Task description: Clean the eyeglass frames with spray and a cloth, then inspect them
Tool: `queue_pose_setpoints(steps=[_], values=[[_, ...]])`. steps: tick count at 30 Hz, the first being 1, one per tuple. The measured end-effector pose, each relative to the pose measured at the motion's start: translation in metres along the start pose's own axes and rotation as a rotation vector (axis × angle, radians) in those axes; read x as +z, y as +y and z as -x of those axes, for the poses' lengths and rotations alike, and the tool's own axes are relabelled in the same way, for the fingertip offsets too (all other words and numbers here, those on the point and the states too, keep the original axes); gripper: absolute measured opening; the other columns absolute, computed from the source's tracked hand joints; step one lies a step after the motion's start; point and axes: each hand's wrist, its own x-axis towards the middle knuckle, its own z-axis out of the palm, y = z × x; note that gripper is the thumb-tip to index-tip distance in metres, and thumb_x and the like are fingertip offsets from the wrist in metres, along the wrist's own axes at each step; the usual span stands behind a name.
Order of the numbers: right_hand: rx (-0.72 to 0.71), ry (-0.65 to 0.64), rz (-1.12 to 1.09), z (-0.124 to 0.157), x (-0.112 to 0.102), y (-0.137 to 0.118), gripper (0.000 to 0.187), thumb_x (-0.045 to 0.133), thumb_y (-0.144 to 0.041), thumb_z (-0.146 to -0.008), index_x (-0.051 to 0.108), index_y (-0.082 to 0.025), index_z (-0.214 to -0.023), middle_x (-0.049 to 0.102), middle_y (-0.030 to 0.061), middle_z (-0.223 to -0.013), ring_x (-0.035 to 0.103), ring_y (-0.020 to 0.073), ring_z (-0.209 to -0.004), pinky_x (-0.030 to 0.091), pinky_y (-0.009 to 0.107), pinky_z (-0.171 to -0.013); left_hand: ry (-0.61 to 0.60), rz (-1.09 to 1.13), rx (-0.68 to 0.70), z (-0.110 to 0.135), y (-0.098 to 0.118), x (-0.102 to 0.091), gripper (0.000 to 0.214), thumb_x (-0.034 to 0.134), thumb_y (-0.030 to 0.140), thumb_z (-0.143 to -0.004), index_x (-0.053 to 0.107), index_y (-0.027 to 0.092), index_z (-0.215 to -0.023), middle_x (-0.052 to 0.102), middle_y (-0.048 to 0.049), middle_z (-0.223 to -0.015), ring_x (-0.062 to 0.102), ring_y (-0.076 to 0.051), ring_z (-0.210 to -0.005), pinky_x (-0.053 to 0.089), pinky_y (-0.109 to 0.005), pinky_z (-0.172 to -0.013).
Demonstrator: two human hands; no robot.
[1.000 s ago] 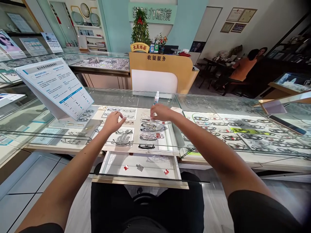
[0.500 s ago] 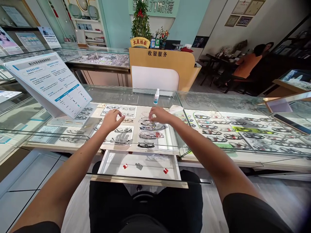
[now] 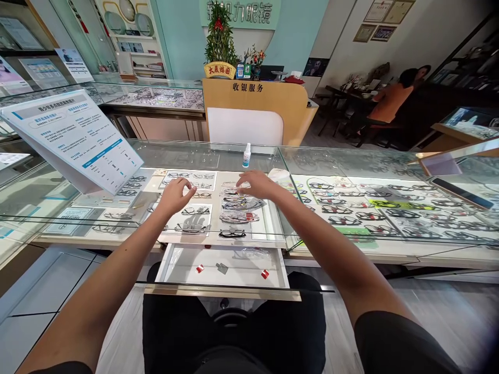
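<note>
My left hand (image 3: 174, 197) is over the glass counter top, above rows of glasses, its fingers loosely curved and the thumb apart, holding nothing. To its right my right hand (image 3: 255, 184) also hovers or rests on the glass, fingers bent and slightly apart; I cannot tell whether either hand touches it. Beneath the glass, between and below the hands, lie several frames, among them black-framed glasses (image 3: 232, 234) and a clear pair with a red tag (image 3: 238, 217). A small white spray bottle (image 3: 247, 155) stands upright beyond my right hand.
An open drawer (image 3: 183, 278) juts out above my lap, with red pieces (image 3: 265, 274) and a grey piece (image 3: 222, 268) inside. A folded sign (image 3: 74, 140) stands at left. A phone (image 3: 463, 193) lies at right. Farther off are a cash desk (image 3: 296, 104) and a seated person (image 3: 393, 101).
The whole view has shifted slightly, so the counter and the background sit a little farther left. Both hands keep nearly the same pose over the glass.
</note>
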Motion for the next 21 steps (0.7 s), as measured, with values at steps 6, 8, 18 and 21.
queue_pose_setpoints(steps=[6,8,18,21], values=[[0.255,0.056,0.081,0.021,-0.019,0.063,0.041,0.068,-0.024,-0.104,0.079,-0.02,-0.144,0.063,0.0165,-0.166,0.057,0.0412,-0.151,0.043,0.058,-0.128,0.01,-0.01,0.003,-0.001,0.0,0.001,0.038,0.047,0.061,-0.103,0.059,0.025,-0.097,0.075,-0.0148,-0.126,0.064,-0.039,-0.123,0.049,-0.057,-0.11],[0.317,0.034,0.09,0.027,-0.016,0.079,0.041,0.071,-0.024,-0.102,0.08,-0.021,-0.142,0.064,0.0158,-0.166,0.059,0.0394,-0.149,0.045,0.054,-0.127,0.012,-0.009,0.001,-0.001,0.0,0.002,0.039,0.046,0.062,-0.103,0.059,0.025,-0.098,0.075,-0.0151,-0.126,0.063,-0.04,-0.124,0.049,-0.058,-0.11],[0.684,0.265,0.143,0.04,-0.018,0.088,0.051,0.058,-0.022,-0.106,0.064,-0.007,-0.155,0.062,0.0303,-0.159,0.058,0.0464,-0.146,0.051,0.055,-0.113,0.02,-0.01,-0.001,-0.001,0.0,0.001,0.037,0.047,0.06,-0.102,0.059,0.026,-0.096,0.075,-0.0145,-0.124,0.065,-0.04,-0.122,0.05,-0.056,-0.108],[0.569,0.341,0.053,0.062,-0.037,0.05,0.037,0.058,-0.025,-0.108,0.074,-0.012,-0.14,0.073,0.0225,-0.145,0.068,0.0361,-0.129,0.053,0.044,-0.103,0.014,-0.018,-0.003,-0.001,0.001,0.001,0.037,0.048,0.06,-0.102,0.06,0.025,-0.096,0.075,-0.0147,-0.123,0.065,-0.04,-0.121,0.051,-0.057,-0.107]])
